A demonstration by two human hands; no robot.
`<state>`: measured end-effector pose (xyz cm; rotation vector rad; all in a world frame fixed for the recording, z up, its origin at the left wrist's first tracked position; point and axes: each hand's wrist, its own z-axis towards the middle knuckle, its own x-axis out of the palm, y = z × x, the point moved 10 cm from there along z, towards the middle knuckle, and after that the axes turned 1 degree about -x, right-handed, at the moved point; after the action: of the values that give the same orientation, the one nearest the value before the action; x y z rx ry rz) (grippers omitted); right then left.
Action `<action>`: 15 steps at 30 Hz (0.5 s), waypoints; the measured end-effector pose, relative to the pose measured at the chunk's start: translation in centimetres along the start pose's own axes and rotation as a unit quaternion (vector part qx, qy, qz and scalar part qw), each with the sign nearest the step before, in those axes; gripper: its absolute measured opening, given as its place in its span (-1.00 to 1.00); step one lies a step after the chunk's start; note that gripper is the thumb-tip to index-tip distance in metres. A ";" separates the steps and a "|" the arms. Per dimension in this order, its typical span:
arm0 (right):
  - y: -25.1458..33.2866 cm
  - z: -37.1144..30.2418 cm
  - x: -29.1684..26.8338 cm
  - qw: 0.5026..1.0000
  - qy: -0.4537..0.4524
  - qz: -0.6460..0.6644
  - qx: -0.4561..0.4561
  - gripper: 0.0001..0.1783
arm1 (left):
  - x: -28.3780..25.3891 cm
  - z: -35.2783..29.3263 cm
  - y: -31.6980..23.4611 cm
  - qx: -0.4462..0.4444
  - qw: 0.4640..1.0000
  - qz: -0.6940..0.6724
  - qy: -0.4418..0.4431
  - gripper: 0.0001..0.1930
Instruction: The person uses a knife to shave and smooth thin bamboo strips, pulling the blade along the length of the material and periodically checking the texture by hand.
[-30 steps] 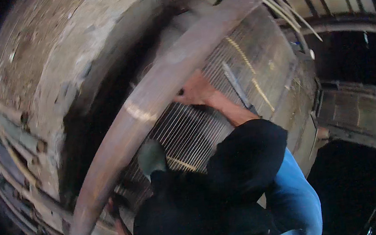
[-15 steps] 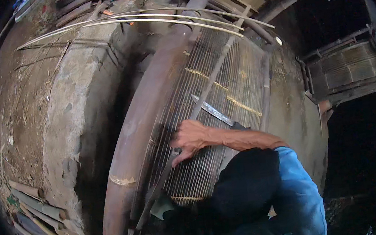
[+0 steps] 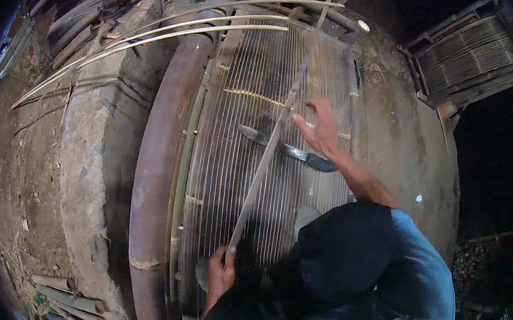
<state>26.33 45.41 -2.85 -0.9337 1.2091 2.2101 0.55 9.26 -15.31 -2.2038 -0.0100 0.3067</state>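
Note:
My left hand [image 3: 219,272] pinches the near end of a long flat bamboo strip [image 3: 256,189]. The strip runs diagonally away over a panel of thin parallel slats [image 3: 220,170]. Just right of the strip's middle, my right hand [image 3: 320,127] hovers with fingers curved and apart, holding nothing. A knife with a curved blade [image 3: 294,151] and dark handle [image 3: 319,163] lies on the panel below that hand, its blade crossing under the strip. My head covering and blue sleeve hide the panel's near part.
A thick bamboo pole [image 3: 160,170] runs along the panel's left side, beside a concrete ledge [image 3: 88,190]. Several long thin bamboo strips [image 3: 218,31] cross the far end. Cut bamboo pieces [image 3: 75,307] lie at lower left. A slatted bamboo frame [image 3: 471,59] stands at far right.
My right hand has left the strip's lower part and moved farther away and to the right, opening. My left hand has come into view at the strip's near end.

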 end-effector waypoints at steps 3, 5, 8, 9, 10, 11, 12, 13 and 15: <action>-3.1 -7.6 0.2 0.996 0.014 -0.041 0.083 -0.31 | 1.9 3.4 -3.8 -0.032 0.997 0.045 0.052 -0.63; -3.4 -11.2 2.0 0.984 0.129 -0.091 0.085 -0.37 | 4.5 5.8 -5.2 0.044 0.989 -0.033 0.135 -0.72; -4.1 -13.5 3.8 0.963 0.214 -0.158 0.041 -0.37 | 7.6 5.7 -9.9 -0.081 0.940 -0.210 0.258 -0.77; -5.7 -13.7 4.0 0.966 0.210 -0.132 0.070 -0.34 | 7.9 5.9 -11.3 -0.087 0.939 -0.199 0.268 -0.77; -6.6 -13.5 4.0 0.966 0.206 -0.130 0.085 -0.34 | 8.2 5.8 -12.5 -0.096 0.934 -0.191 0.288 -0.70; -7.6 -13.4 3.6 0.967 0.201 -0.123 0.098 -0.35 | 8.9 5.7 -13.2 -0.104 0.927 -0.184 0.310 -0.62; -8.3 -13.6 3.1 0.967 0.196 -0.117 0.110 -0.36 | 9.4 6.2 -13.2 -0.110 0.924 -0.175 0.320 -0.62; -7.9 -13.3 3.9 0.969 0.196 -0.103 0.111 -0.36 | 8.5 6.7 -13.0 -0.119 0.916 -0.230 0.306 -0.60; -8.5 -14.6 3.5 0.956 0.230 -0.124 0.135 -0.42 | 8.9 7.7 -12.4 -0.130 0.893 -0.299 0.309 -0.52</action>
<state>34.65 37.49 -15.73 -1.4413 1.4546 1.6271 8.76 23.90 -11.96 -2.3372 -0.3905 -0.7818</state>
